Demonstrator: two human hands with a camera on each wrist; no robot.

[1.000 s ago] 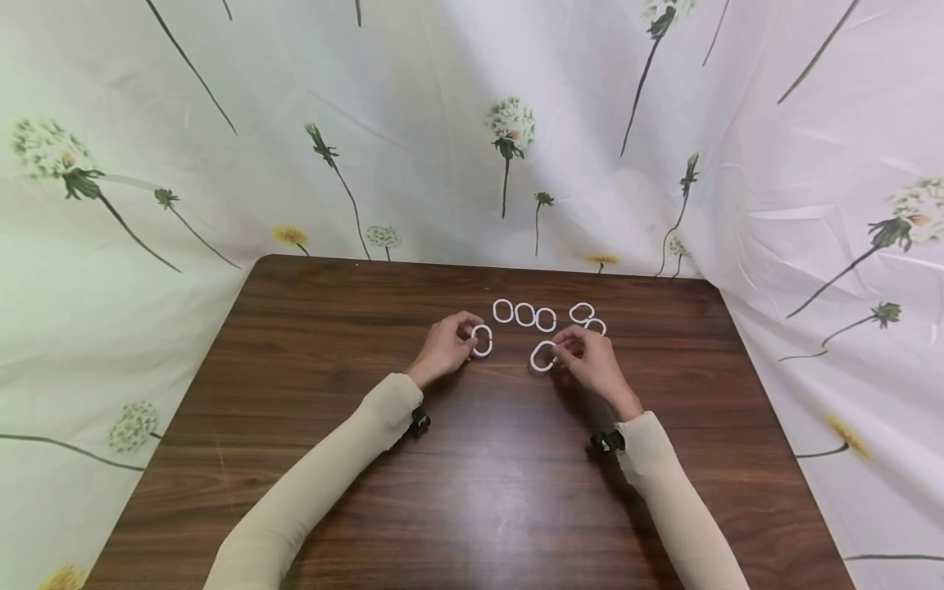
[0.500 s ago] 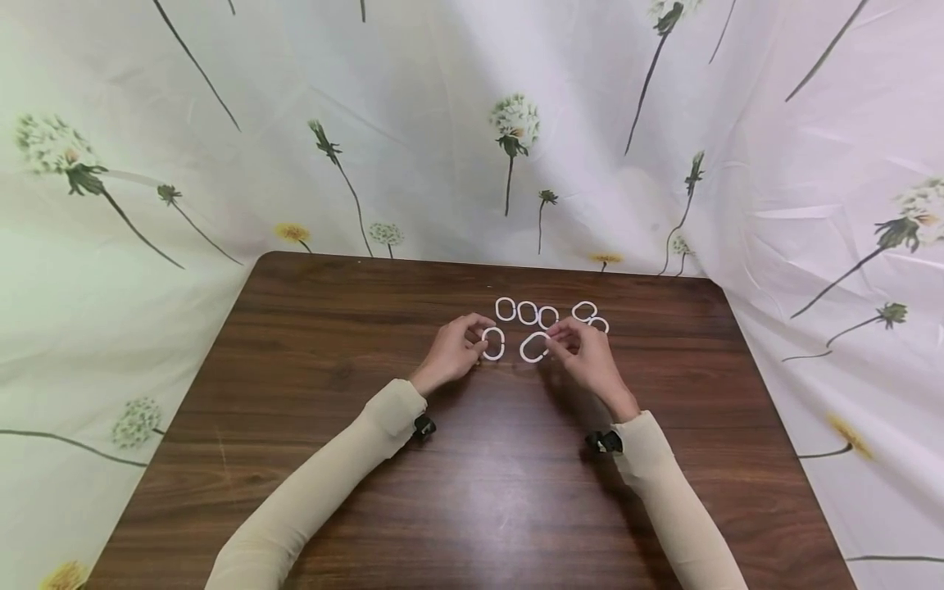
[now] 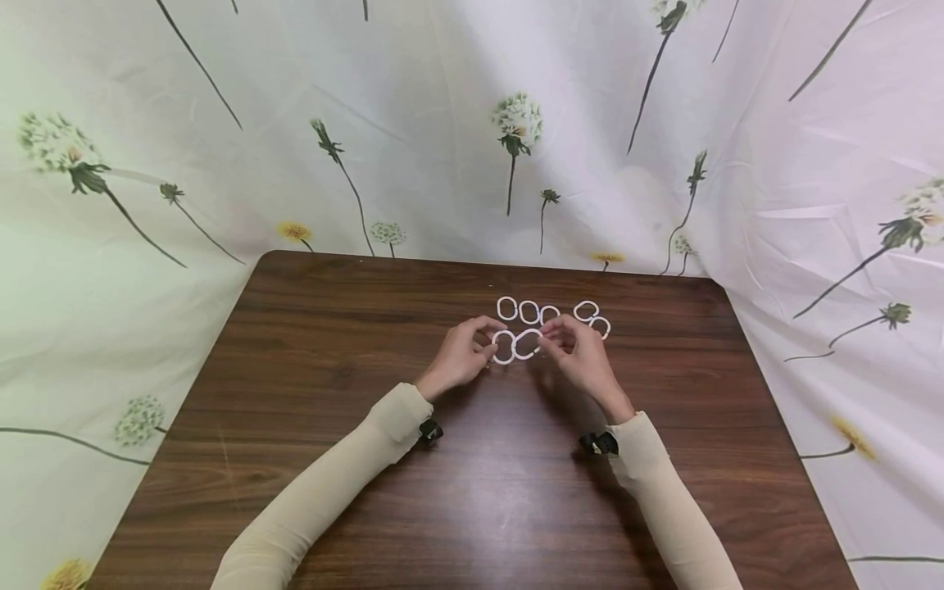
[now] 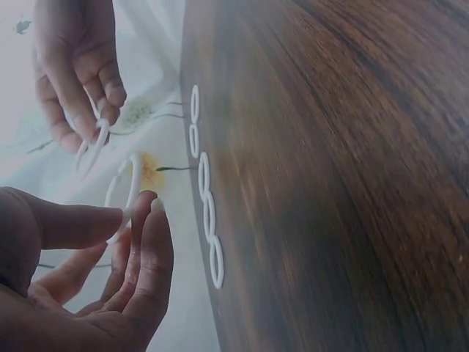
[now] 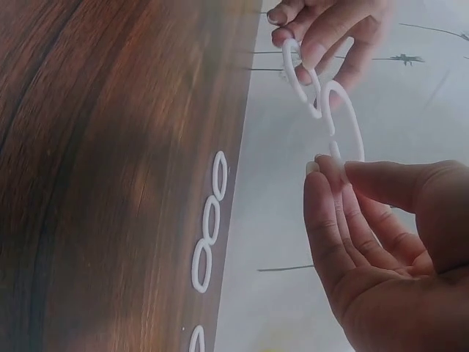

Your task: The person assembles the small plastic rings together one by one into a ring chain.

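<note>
My left hand point(image 3: 460, 352) pinches a white oval split ring point(image 4: 135, 172) between thumb and fingers, above the table. Opposite it, my right hand point(image 3: 586, 360) pinches a second white split ring point(image 5: 355, 128), tilted, by its right end. In the right wrist view both rings show a small gap in the loop. Their near sides meet or overlap in the head view, while the left wrist view shows them apart; whether they touch I cannot tell. Fingertips cover part of each ring.
Behind the hands, three white rings point(image 3: 498, 308) lie in a row on the dark wooden table point(image 3: 472, 492). Two more rings point(image 3: 586, 301) lie to their right, partly behind the right hand. A white flower-print cloth point(image 3: 428, 164) hangs around the table's back and sides.
Both hands have moved toward each other, bringing the two held rings from well apart to side by side. The rings lying on the table have stayed in place.
</note>
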